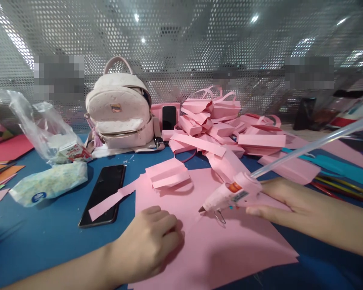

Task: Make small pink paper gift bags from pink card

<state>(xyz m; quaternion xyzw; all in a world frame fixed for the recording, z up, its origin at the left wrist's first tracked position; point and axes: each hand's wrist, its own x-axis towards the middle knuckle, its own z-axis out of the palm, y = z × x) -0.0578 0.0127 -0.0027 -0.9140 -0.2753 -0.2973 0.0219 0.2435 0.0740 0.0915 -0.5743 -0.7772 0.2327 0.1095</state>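
Pink paper sheets (230, 249) lie on the blue table. My left hand (151, 241) rests on their left part, its fingers curled in; what it holds, if anything, is hidden. On the right, my right hand (278, 201) is at a pink glue gun (231, 193), its fingers partly behind the gun's body. The gun's dark nozzle points left above the sheets, a metal stand hangs below, and a clear glue stick (314, 145) comes out of its back. A small folded pink paper box (167, 175) sits at the sheets' back left edge, near a pink strip (111, 201).
A black phone (104, 193) lies under the strip. Further left are a tissue pack (51, 183) and a clear plastic bag (45, 133). Behind stand a white backpack (119, 112) and a heap of folded pink paper bags (218, 125). Blue strips (335, 165) are at right.
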